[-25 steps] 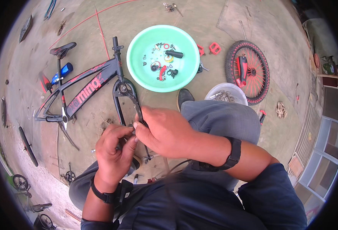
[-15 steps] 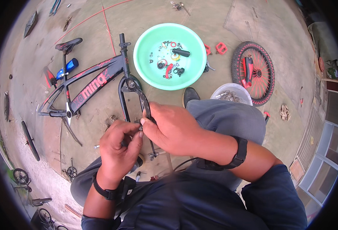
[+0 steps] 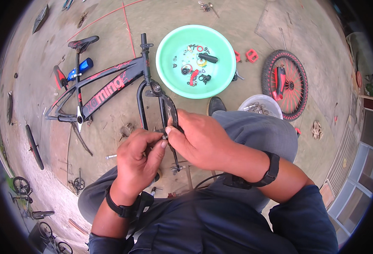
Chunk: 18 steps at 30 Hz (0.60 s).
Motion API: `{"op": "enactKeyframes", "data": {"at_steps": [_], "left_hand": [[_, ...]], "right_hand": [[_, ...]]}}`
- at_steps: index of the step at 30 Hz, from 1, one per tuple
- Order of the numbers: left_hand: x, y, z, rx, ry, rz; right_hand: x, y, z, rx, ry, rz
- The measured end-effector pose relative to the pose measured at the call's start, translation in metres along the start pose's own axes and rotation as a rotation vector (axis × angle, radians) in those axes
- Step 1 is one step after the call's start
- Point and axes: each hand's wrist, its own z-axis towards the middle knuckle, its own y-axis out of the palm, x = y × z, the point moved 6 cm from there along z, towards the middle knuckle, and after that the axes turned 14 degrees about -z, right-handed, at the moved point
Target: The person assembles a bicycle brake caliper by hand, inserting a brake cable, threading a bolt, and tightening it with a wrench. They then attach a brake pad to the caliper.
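My left hand (image 3: 139, 153) is closed in a pinch on a small dark piece (image 3: 165, 135) that resembles a brake pad, mostly covered by the fingertips. Right beside it, my right hand (image 3: 205, 137) grips the lower end of a curved black brake caliper (image 3: 170, 106). The caliper's upper part lies against the crown of the black fork (image 3: 140, 103); whether it is bolted on, I cannot tell. The fork belongs to a black bicycle frame (image 3: 110, 89) with red markings, lying to the left. Both thumbs meet close together over the fork leg.
A mint-green basin (image 3: 163, 70) of loose bike parts stands ahead. To its right are a red pedal (image 3: 252, 55), a red-spoked wheel (image 3: 303, 80) and a white bucket (image 3: 242, 103) of metal parts. A crankset (image 3: 79, 183) and a tyre (image 3: 34, 146) lie at left.
The whole scene has shifted a little to the right in view as my head moved. Both hands keep their hold, and the left fingers have turned slightly around the small piece.
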Motion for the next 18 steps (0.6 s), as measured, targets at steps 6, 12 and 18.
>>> {"op": "enactKeyframes", "data": {"at_steps": [6, 12, 18], "left_hand": [[0.0035, -0.0008, 0.0007, -0.012, -0.001, 0.028], [0.0076, 0.0001, 0.0030, -0.024, 0.077, 0.095], [0.0083, -0.0001, 0.0027, -0.031, 0.038, 0.096]], "right_hand": [[-0.0018, -0.0005, 0.0013, -0.008, -0.009, 0.001], [-0.0016, -0.0013, 0.0013, -0.015, -0.008, -0.016], [0.0015, 0.0001, 0.0003, -0.042, 0.005, 0.018]]}}
